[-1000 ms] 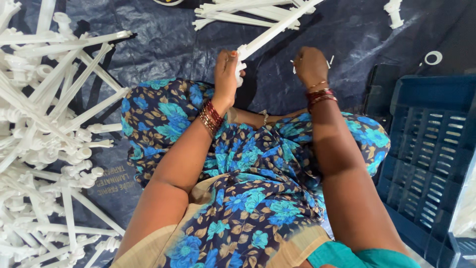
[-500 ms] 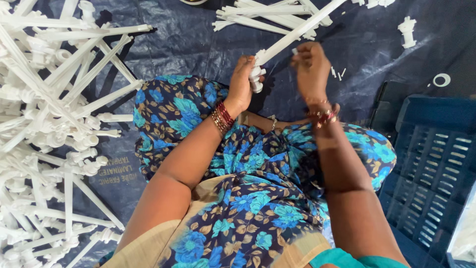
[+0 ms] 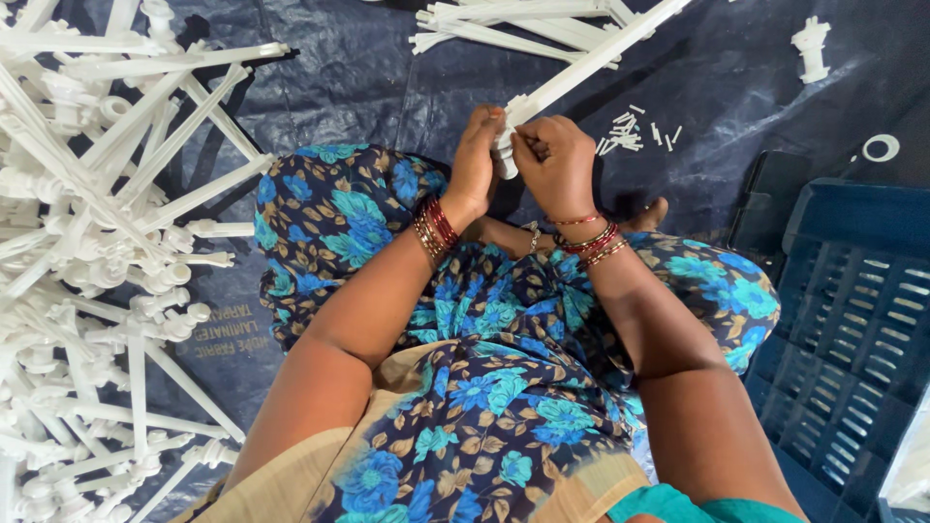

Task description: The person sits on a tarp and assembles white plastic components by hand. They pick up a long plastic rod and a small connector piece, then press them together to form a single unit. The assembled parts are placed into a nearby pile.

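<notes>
A long white plastic rod (image 3: pixel 591 64) with moulded parts slants up to the right from my lap. My left hand (image 3: pixel 477 165) grips its near end from the left. My right hand (image 3: pixel 557 165) closes on the same end from the right, fingers pinching a small white piece there. Both wrists carry red and gold bangles. I sit cross-legged in a blue flowered dress on a dark tarpaulin (image 3: pixel 339 68).
A large heap of white plastic rods (image 3: pixel 87 242) fills the left side. Another bundle of rods (image 3: pixel 504 24) lies at the top. Small white bits (image 3: pixel 625 131) are scattered beyond my hands. A blue slatted crate (image 3: pixel 852 320) stands at the right, a white ring (image 3: pixel 880 148) near it.
My right hand has moved in from the right and closed on the rod's near end beside my left hand. The rod has stayed slanted in my left hand.
</notes>
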